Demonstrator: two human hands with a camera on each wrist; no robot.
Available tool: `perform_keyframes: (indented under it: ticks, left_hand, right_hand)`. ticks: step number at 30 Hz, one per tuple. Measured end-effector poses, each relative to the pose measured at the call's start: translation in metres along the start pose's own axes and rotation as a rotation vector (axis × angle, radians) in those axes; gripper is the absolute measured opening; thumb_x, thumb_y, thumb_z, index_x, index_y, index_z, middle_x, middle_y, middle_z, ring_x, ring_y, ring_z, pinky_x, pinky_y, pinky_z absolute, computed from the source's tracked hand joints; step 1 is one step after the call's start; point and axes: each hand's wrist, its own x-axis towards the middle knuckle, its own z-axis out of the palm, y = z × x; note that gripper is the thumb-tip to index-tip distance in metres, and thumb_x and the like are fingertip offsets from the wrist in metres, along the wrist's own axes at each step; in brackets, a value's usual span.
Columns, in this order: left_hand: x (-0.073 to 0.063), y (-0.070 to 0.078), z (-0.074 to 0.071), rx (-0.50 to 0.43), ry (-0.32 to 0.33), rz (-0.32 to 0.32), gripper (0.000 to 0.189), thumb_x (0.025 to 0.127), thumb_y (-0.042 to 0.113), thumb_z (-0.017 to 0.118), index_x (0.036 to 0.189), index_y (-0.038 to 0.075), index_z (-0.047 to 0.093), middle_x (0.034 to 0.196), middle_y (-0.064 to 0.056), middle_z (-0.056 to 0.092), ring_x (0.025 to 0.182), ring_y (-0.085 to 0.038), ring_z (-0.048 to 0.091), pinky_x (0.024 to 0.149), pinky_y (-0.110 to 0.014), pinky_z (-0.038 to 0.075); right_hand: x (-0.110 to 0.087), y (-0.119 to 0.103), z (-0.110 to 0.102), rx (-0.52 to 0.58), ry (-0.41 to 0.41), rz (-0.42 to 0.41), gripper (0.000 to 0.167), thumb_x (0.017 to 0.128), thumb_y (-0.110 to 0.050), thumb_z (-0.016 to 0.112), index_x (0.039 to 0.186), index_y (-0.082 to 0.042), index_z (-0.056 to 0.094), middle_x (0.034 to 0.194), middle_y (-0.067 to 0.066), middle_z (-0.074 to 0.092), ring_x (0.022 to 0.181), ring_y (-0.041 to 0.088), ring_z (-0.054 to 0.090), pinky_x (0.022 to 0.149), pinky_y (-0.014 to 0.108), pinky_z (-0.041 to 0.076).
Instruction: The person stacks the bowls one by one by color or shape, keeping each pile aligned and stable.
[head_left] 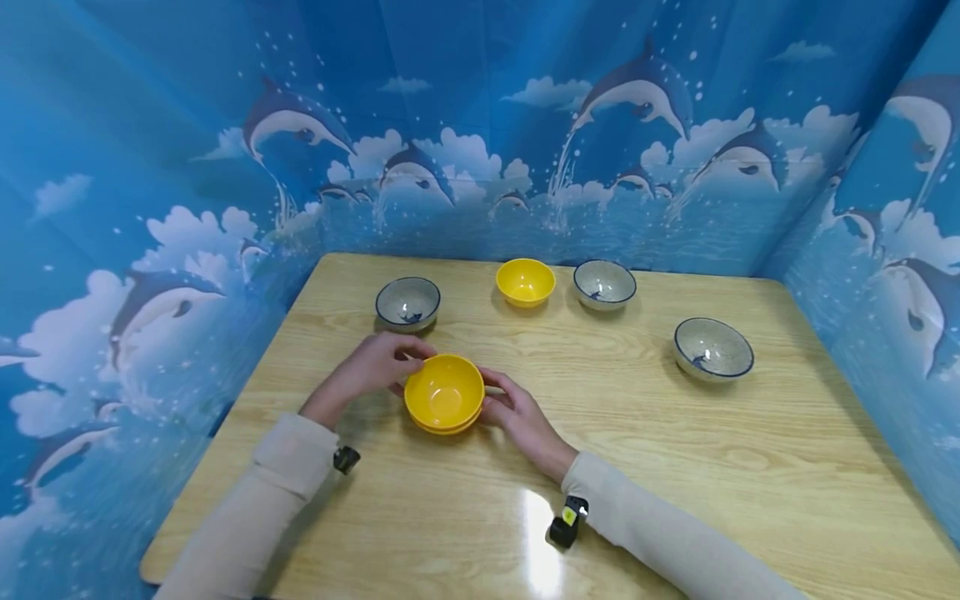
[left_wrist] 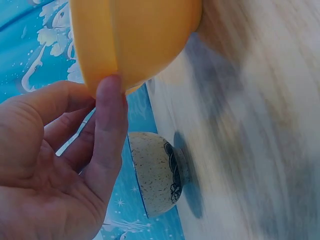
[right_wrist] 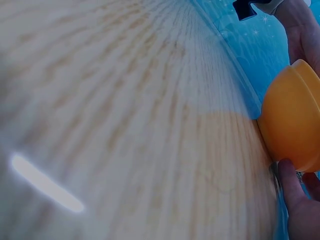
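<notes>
Two yellow bowls, one nested in the other, are between my hands at the left-centre of the table. At their left side my left hand pinches the rim, its thumb pressed to the outer wall in the left wrist view. From the right, my right hand holds the stack, thumb low on the bowl wall and fingers partly hidden behind it. Just beyond the left hand stands a grey speckled bowl with a dark blue rim, its outside also visible in the left wrist view.
A single yellow bowl stands at the table's back edge, with a grey blue-rimmed bowl right beside it. Another grey bowl sits farther right. A blue dolphin-print curtain hangs behind and beside the wooden table.
</notes>
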Motion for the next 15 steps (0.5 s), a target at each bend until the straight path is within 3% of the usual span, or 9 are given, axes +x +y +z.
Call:
perform_keyframes:
  ticks: [15]
  left_hand:
    - [-0.003, -0.003, 0.0082, 0.026, 0.037, 0.007, 0.031, 0.112, 0.017, 0.063, 0.141, 0.019, 0.074, 0.139, -0.011, 0.071, 0.101, -0.025, 0.069, 0.07, -0.031, 0.067]
  right_hand:
    - [0.0002, 0.0002, -0.0001, 0.018, 0.009, 0.016, 0.055, 0.112, -0.014, 0.054, 0.165, -0.012, 0.045, 0.168, 0.017, 0.049, 0.147, 0.037, 0.058, 0.12, 0.046, 0.052]
